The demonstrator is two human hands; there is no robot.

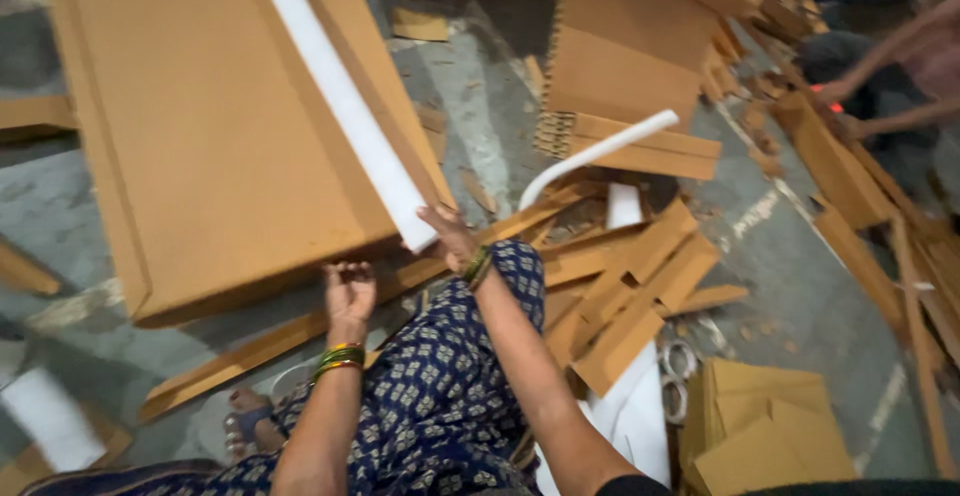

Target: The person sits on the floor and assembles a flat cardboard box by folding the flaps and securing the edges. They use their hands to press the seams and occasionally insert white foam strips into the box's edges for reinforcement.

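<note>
A big stack of brown cardboard sheets (210, 146) lies tilted on the floor in front of me. A long white strip (345, 101) rests diagonally on top of it. My right hand (447, 236) grips the near end of that strip at the stack's corner. My left hand (348, 291) is at the stack's near edge, fingers curled against it. Both wrists wear bangles. My knee in blue patterned cloth (450, 376) is below the hands.
Loose cardboard strips (620, 296) litter the floor to the right, with a bent white strip (600, 156) and folded boxes (765, 426). Another cardboard stack (625, 66) leans behind. Another person (890, 66) sits at the far right. Tape rolls (680, 361) lie near.
</note>
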